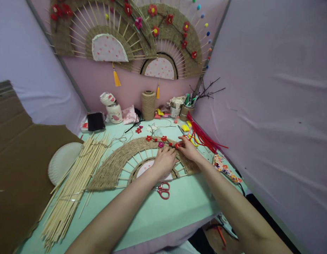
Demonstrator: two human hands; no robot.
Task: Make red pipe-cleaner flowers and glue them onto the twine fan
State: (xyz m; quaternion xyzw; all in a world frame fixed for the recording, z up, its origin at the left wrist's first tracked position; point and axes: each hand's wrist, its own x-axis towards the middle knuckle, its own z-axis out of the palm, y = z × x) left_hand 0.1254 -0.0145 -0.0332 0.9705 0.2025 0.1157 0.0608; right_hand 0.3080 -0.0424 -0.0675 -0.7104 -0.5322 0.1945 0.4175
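A half-round fan woven of jute twine (115, 160) lies flat on the mint-green table (179, 208), with wooden spokes and a pale pink centre. Small red and magenta flowers (161, 141) run along its upper rim. My left hand (164, 160) rests palm down on the weave, fingers curled and pressing just below the flowers. My right hand (188, 148) pinches a small red flower (177, 145) at the fan's right rim. Both forearms reach in from the bottom edge.
A bundle of bamboo skewers (73, 187) and a paper plate (61, 162) lie at the left beside cardboard. Red scissors (163, 190) sit near my left wrist. Red pipe cleaners (203, 135), a twine spool (148, 104), jars and pens stand at the back. Two finished fans hang above.
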